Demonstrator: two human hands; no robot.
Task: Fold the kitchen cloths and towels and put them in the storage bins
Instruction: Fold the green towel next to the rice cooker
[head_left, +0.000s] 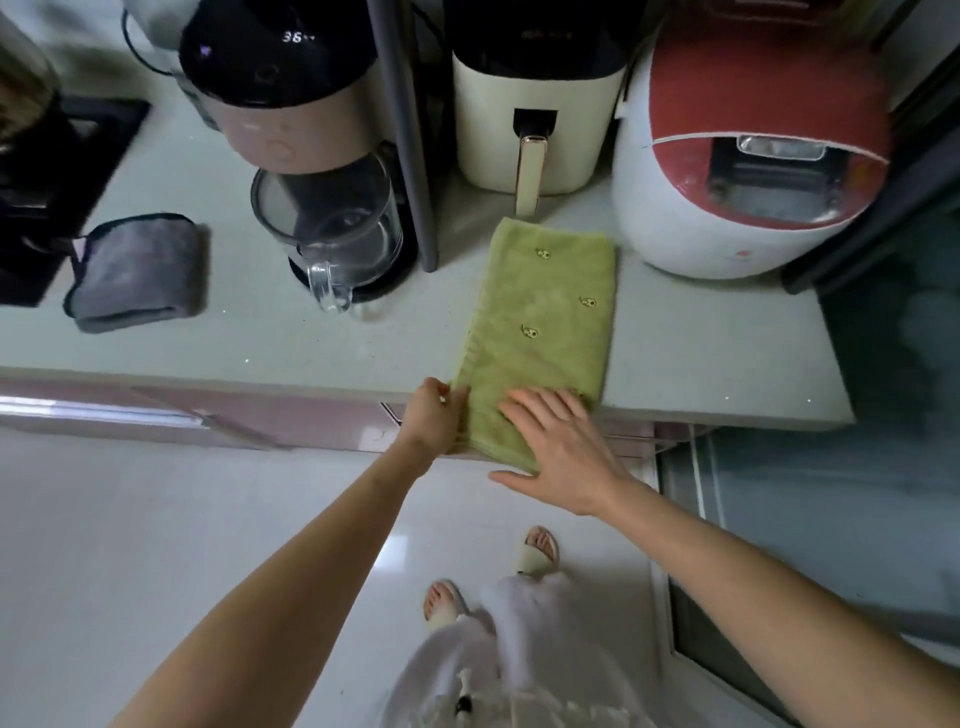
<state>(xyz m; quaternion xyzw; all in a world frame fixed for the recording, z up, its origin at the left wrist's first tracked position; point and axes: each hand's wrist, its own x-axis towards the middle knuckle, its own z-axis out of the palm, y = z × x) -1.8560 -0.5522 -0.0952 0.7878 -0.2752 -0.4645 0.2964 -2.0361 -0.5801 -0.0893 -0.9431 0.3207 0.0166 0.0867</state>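
Head view, looking down on a pale bench (260, 338). A green towel (540, 312) lies flat on the bench as a long strip, its far end just in front of the cream air fryer (530, 119) and its near end hanging over the bench's front edge. Small embroidered motifs dot the towel's upper face.

The left hand (434, 415) grips the towel's near left corner, fingers curled round the edge at the bench front. The right hand (561, 447) lies flat on the towel's near end, fingers straight and spread, palm down, thumb pointing left below the cloth's hanging edge; it holds nothing and only presses the fabric.

Taking the towel as landmark: to its right stands a rice cooker (748, 156), white with a red lid, close beside the towel's far right corner. To its left, past a dark upright post (410, 135), stands a pink machine (280, 88) with a lit display, and in front of it a clear glass jug (332, 239) with its handle towards the viewer. Further left lies a grey cloth (137, 270), folded, well apart from the towel, beside a black hob (57, 182) at the frame's left edge.

Below the towel, a white floor (156, 519) shows the person's feet in pale slippers (537, 553) and white clothing.
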